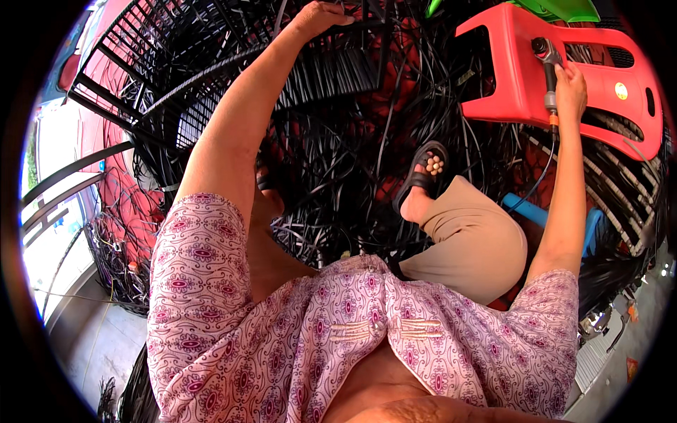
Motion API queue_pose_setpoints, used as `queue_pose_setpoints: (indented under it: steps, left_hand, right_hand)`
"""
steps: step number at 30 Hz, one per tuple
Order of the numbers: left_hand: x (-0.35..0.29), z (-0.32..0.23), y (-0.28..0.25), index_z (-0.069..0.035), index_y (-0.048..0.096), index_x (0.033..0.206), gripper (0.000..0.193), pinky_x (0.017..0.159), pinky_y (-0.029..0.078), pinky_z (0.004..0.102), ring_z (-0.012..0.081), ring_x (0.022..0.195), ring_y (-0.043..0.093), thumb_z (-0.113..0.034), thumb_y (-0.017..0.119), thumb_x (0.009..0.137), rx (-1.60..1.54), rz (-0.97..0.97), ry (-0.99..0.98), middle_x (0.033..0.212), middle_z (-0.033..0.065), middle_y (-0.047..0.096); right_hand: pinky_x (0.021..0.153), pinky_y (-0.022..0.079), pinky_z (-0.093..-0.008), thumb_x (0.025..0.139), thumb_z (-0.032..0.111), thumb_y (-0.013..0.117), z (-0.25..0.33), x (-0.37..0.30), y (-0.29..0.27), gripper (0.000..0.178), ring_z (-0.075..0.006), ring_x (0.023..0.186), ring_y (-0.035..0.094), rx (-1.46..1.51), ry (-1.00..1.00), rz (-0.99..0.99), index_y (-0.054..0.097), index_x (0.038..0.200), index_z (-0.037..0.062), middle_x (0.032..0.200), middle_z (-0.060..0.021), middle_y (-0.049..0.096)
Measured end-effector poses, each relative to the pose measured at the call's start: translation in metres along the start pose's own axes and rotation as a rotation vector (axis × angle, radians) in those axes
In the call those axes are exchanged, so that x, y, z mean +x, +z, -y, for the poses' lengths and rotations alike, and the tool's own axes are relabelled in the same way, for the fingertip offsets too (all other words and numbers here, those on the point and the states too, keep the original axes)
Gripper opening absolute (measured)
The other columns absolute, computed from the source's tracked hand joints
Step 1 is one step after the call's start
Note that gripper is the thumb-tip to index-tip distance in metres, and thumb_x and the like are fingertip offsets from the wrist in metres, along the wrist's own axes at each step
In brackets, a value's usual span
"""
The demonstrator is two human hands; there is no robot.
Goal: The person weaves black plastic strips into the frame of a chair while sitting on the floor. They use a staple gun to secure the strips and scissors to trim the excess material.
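Observation:
At the top of the view, my left hand [321, 17] closes at the upper bar of a black woven frame [331, 74], its fingertips partly hidden. Dark strips run closely side by side across this frame, and its left part is an open lattice. To the right, my right hand [572, 90] is wrapped round an air tool [550, 77] with a black angled head and a grey body. A thin hose runs from the tool's lower end. The tool lies over a red plastic chair [501, 53], which is tipped on its side.
Loose black strips [317, 162] cover much of the red floor around my sandalled feet [422, 176]. A blue plastic piece [543, 215] lies beside my right knee. Wrapped curved rods [620, 183] stand at the right, and a green plastic item [564, 8] is at the far right.

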State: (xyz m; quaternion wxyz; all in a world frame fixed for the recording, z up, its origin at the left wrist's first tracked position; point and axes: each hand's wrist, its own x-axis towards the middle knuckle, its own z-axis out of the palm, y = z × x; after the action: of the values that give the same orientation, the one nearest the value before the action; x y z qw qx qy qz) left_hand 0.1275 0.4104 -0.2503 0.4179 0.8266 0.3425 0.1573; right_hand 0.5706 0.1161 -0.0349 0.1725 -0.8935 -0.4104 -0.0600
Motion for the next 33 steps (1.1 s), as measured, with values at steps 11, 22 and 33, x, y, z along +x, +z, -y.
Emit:
queue_pose_setpoints:
  steps: [11,22,33]
  left_hand:
    - [0.007,-0.018,-0.018,-0.006,0.069,0.081,0.030,0.071,0.043,0.0284,0.0081,0.071,0.048,-0.036,0.075,0.085,-0.123,0.031,-0.159,0.070,-0.0023,0.056]
    - [0.014,-0.003,-0.018,-0.008,0.068,0.078,0.034,0.066,0.044,0.0305,0.0140,0.064,0.051,-0.041,0.074,0.085,0.111,-0.113,0.050,0.065,0.0038,0.054]
    - [0.009,-0.021,-0.030,-0.007,0.071,0.078,0.025,0.067,0.047,0.0350,0.0216,0.064,0.057,-0.031,0.075,0.085,-0.098,-0.094,-0.146,0.069,0.0066,0.062]
  right_hand:
    - [0.101,0.046,-0.0422,0.078,0.045,0.075,-0.106,0.061,0.068,0.088,-0.0380,0.122,0.059,-0.251,0.193,0.403,0.045,0.140,-0.0091,0.129,-0.0285,0.061]
    - [0.090,0.052,-0.0399,0.078,0.020,0.076,-0.096,0.038,0.042,0.077,-0.0330,0.105,0.067,-0.152,0.158,0.149,0.043,0.145,0.0034,0.122,-0.0248,0.064]
    - [0.058,0.046,-0.0257,0.084,0.014,0.077,0.122,-0.111,-0.017,0.026,-0.0089,0.059,0.055,1.066,0.154,0.337,0.067,0.106,0.0037,0.071,0.0003,0.060]
